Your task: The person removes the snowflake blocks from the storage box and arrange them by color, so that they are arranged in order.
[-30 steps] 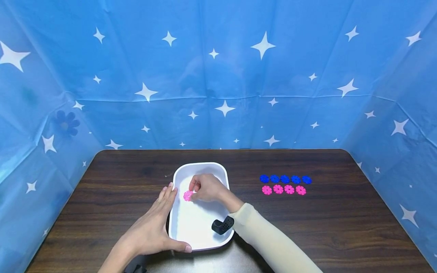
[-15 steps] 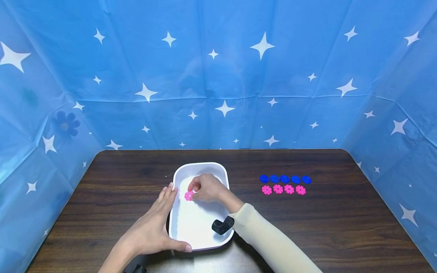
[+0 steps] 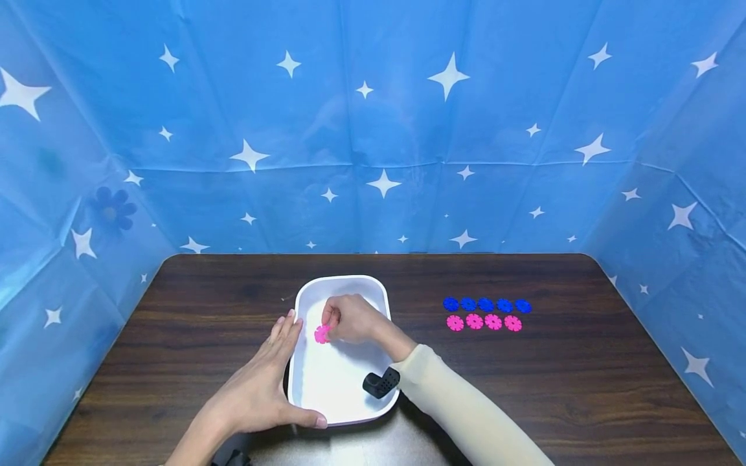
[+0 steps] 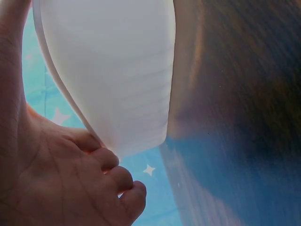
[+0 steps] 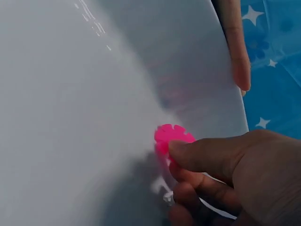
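Note:
A white tray (image 3: 335, 395) stands on the table. My left hand (image 3: 259, 391) lies along its left side, fingers stretched along the rim and thumb at the near edge. In the left wrist view, the fingertips (image 4: 110, 160) meet the tray's rim. Inside the tray, my right hand (image 3: 352, 320) pinches a pink notched disc (image 3: 321, 334) between thumb and fingers. In the right wrist view, the thumb covers part of the pink disc (image 5: 171, 134), held close over the tray floor. A small pale, glinting shape (image 5: 164, 190) shows under it beside the curled fingers.
To the right of the tray lie a row of several blue notched discs (image 3: 486, 304) and, nearer, a row of several pink notched discs (image 3: 493, 323). A black wrist camera (image 3: 381, 383) overhangs the tray's near right corner. A blue starry curtain (image 3: 384, 129) surrounds the dark wooden table (image 3: 583, 375).
The pink disc in my right hand shifts and turns slightly within the fingers. My left hand stays at the tray, and the rows of discs are unchanged.

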`<state>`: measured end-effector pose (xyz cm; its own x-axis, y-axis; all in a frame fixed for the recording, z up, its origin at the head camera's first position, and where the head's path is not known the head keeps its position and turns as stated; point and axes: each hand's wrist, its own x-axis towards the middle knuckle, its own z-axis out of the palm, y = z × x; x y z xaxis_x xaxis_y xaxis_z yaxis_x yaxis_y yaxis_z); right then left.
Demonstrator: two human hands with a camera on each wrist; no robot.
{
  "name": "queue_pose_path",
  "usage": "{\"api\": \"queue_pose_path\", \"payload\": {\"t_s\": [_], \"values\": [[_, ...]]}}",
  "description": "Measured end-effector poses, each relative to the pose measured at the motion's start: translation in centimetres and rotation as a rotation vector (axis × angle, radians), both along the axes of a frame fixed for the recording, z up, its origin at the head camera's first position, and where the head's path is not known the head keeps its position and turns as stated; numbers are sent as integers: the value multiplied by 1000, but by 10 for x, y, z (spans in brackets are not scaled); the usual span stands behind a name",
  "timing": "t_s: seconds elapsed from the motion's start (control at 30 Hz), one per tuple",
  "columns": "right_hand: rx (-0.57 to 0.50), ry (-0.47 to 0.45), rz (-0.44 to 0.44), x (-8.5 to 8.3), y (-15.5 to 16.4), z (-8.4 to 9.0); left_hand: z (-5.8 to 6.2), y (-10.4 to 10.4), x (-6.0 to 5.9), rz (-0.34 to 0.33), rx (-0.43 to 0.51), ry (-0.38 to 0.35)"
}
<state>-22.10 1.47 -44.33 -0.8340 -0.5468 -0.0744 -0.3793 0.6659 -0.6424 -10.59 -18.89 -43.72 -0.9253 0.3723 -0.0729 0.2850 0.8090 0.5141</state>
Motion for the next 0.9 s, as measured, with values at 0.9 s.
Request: {"api": "queue_pose_path", "payload": {"t_s": [0.9], "values": [[-223,15,6,31,57,34,3,2,0,5,-15,-51]]}}
